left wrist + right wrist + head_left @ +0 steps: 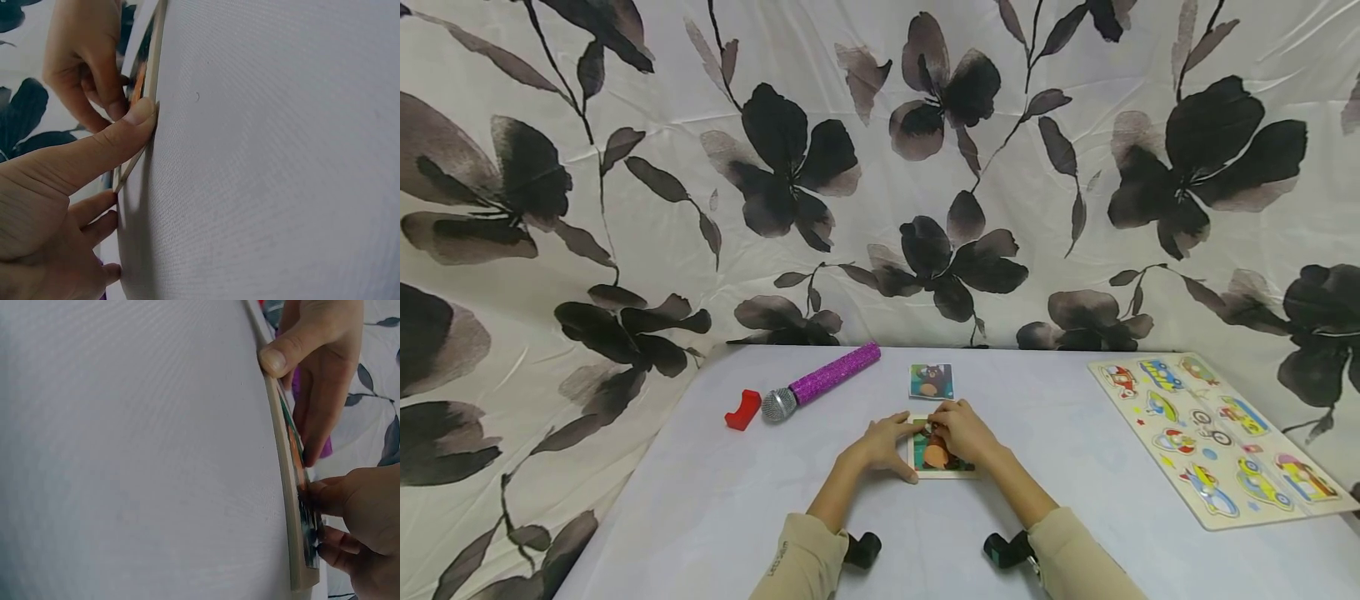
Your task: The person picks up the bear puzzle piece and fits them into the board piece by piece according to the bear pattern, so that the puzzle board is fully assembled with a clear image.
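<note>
A small wooden-framed picture puzzle (pixel 946 477) with a brown animal on green lies flat on the table. My left hand (pixel 883 446) holds its left side, thumb against the near edge and fingers toward the far corner. In the left wrist view, the thumb presses the pale wooden rim (pixel 154 75). Over the puzzle's upper right, the curled fingers of my right hand (pixel 966 435) pinch a puzzle piece against the picture; the fingers hide most of that piece. The right wrist view has the right hand (pixel 375 525) low along the frame, with the left hand (pixel 325 356) above.
Beyond the puzzle lies a small picture card (pixel 931 382) with a similar animal. To the left are a purple glittery microphone (pixel 835 375) and a red curved block (pixel 742 410). A large vehicle puzzle board (pixel 1217 442) occupies the right side. Floral cloth (pixel 865 192) hangs behind the table.
</note>
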Available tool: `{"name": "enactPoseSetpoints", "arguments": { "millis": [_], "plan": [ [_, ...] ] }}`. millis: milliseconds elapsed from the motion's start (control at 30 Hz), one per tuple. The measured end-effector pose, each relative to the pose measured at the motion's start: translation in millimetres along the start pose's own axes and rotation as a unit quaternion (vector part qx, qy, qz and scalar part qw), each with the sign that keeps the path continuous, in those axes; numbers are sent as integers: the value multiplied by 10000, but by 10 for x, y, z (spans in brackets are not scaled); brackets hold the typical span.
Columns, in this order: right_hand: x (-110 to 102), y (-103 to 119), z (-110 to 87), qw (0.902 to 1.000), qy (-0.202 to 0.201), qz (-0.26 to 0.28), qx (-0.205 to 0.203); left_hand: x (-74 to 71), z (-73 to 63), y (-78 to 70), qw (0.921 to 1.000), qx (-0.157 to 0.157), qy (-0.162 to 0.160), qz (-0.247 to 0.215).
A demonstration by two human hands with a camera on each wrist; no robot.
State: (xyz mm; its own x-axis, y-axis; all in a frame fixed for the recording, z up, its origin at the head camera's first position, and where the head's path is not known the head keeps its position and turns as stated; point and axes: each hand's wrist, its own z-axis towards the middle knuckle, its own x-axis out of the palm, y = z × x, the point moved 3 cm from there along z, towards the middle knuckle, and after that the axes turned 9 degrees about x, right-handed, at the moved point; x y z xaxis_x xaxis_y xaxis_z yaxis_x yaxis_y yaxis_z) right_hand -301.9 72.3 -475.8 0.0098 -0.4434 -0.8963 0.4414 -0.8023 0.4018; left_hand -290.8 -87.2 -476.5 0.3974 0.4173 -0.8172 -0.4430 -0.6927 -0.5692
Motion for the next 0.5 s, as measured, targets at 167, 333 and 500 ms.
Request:
{"name": "enactPoseSetpoints", "arguments": {
  "millis": [167, 333, 500],
  "plan": [
    [3, 2, -23, 9994, 186, -186, 226, 10, 4, 8, 10000, 51, 12, -5],
    [-15, -13, -24, 9983, 289, -332, 378, 11, 7, 14, 10000, 2, 22, -21],
    [-36, -46, 9, 9996, 281, -86, 35, 10, 4, 12, 10000, -42, 9, 4]
  ]
}}
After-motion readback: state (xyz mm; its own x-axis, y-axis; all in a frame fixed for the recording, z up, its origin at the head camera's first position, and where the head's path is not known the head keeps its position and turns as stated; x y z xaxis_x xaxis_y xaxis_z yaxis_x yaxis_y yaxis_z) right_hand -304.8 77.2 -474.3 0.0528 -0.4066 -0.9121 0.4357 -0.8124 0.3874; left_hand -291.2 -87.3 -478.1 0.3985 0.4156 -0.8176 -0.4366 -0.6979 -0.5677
